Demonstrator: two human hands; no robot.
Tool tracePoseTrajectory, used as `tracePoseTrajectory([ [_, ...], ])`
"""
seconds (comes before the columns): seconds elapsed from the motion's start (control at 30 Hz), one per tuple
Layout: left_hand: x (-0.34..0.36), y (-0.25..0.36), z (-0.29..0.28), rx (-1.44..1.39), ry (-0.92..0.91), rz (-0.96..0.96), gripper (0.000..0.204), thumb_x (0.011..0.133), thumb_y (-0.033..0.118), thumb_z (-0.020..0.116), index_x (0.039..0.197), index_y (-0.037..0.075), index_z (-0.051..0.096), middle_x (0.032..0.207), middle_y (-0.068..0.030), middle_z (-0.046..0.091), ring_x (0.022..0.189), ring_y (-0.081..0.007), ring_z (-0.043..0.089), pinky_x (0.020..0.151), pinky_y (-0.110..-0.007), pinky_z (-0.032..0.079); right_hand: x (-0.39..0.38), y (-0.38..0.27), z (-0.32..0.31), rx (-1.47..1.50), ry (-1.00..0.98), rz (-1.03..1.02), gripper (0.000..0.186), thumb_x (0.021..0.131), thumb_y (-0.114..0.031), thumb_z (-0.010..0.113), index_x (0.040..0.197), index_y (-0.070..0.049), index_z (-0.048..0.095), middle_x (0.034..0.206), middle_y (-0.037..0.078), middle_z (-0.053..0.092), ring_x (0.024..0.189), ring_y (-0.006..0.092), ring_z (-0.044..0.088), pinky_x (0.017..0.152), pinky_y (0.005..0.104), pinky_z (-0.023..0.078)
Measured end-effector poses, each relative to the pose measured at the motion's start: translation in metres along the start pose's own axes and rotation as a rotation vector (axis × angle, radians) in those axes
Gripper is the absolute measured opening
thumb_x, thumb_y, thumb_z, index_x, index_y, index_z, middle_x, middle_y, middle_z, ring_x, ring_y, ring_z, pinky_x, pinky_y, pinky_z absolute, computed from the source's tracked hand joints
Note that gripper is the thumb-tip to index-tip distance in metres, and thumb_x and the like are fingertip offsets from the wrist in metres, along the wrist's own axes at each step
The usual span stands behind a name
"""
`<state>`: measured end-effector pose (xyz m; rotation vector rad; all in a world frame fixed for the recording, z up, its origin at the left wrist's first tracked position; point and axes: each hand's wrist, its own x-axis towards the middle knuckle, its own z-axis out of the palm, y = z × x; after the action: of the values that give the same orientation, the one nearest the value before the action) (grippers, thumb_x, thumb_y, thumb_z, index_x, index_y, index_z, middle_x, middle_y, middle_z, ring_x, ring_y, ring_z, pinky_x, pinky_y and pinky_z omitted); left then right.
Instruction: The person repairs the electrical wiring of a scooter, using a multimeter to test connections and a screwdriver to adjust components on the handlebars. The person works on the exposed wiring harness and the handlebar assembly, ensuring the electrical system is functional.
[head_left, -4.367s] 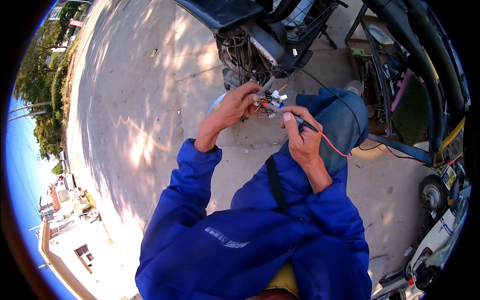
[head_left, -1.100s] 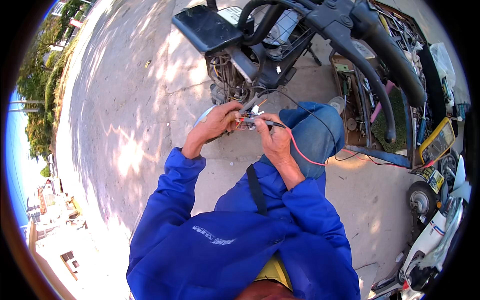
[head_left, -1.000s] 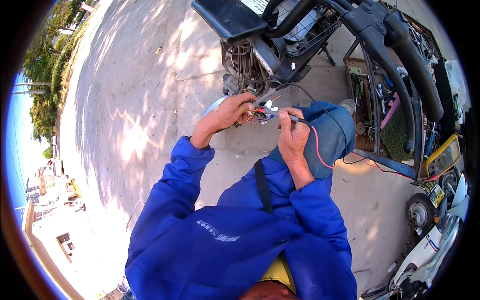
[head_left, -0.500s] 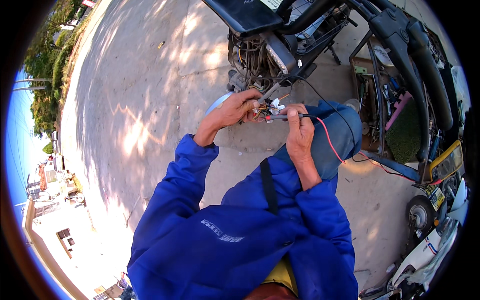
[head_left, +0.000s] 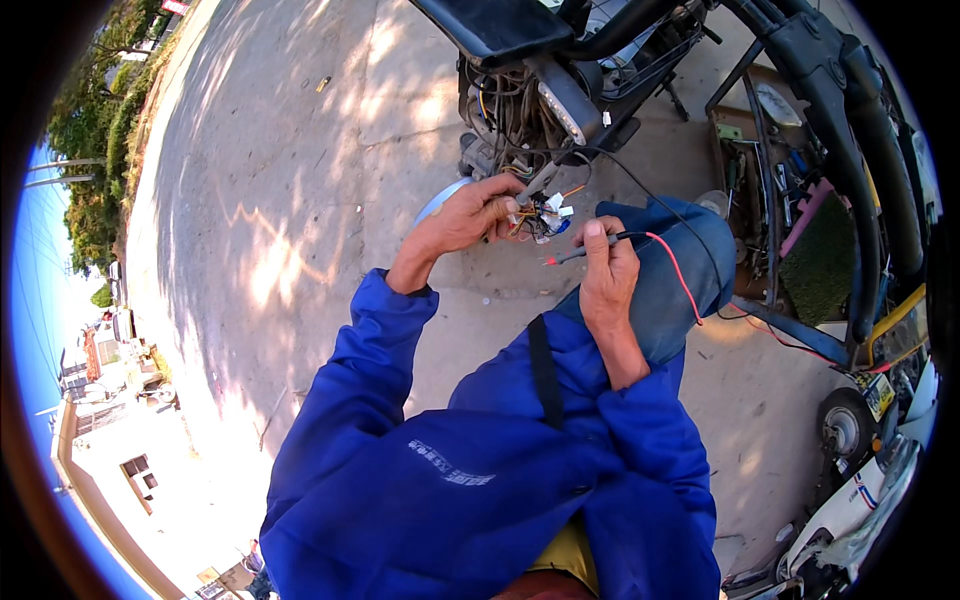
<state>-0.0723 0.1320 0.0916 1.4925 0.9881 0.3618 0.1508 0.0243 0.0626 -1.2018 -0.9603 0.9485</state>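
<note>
Above the pavement point(head_left: 330, 150), left hand point(head_left: 467, 218) around wire bundle point(head_left: 538, 217), right hand point(head_left: 610, 275) around 1 red-tipped probe point(head_left: 571, 256)

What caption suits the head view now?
Left hand holds a wiring harness with white connectors; right hand holds a red-tipped test probe clear of the connectors.

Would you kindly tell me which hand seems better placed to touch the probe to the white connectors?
Probably the right hand: it holds the probe, red tip near the white connectors, while the left hand grips the wiring.
</note>
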Motion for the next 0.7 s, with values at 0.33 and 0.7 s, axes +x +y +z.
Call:
tracePoseTrajectory([
  [0.33,-0.004,-0.003,0.001,-0.012,-0.007,0.01,0.024,0.112,0.023,0.055,0.125,0.004,0.062,0.09,-0.0024,0.067,0.074,-0.0097,0.061,0.063,-0.027,0.051,-0.003,0.003,0.027,0.084,-0.121,0.517,0.019,0.1,-0.019,0.072,0.097,-0.001,0.075,0.07,-0.005,0.051,0.066,0.0045,0.042,0.058,0.0273,0.036],
  [0.7,-0.008,-0.004,0.004,-0.033,-0.009,0.018,0.023,0.111,0.022,0.056,0.125,0.005,0.062,0.09,-0.0024,0.07,0.074,-0.0087,0.061,0.064,-0.027,0.05,0.001,0.017,0.044,-0.155,0.04,0.086,0.013,0.088,-0.003,0.081,0.1,-0.002,0.076,0.083,-0.001,0.052,0.073,0.0082,0.05,0.061,0.0266,0.042],
])
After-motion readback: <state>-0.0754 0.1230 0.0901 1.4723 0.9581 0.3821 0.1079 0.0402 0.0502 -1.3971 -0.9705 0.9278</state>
